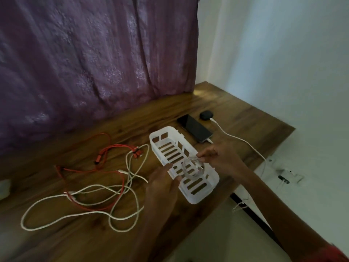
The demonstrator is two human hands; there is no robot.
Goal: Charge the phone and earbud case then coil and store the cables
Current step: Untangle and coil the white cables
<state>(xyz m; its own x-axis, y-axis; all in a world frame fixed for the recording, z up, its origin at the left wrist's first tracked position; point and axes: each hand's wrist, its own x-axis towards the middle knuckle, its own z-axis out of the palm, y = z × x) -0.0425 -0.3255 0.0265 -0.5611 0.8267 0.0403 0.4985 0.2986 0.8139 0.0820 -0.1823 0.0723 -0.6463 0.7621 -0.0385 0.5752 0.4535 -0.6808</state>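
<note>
A small coil of thin white cable [192,166] hangs just above the white slotted basket [211,183]. My left hand [164,183] pinches its near side and my right hand [220,157] pinches its far side. Behind the basket lies a black phone [194,127] with a plug in its near end. Beside it sits a black earbud case [206,114] with a white cable [243,141] plugged in, running off the table's right edge. Loose white cables [79,212] and red cables [113,148] lie tangled on the wooden table [94,242] to the left.
A purple curtain [94,63] hangs behind the table. The white wall [283,63] on the right carries a socket plate [285,175] below table height. A white object [3,188] sits at the table's far left edge.
</note>
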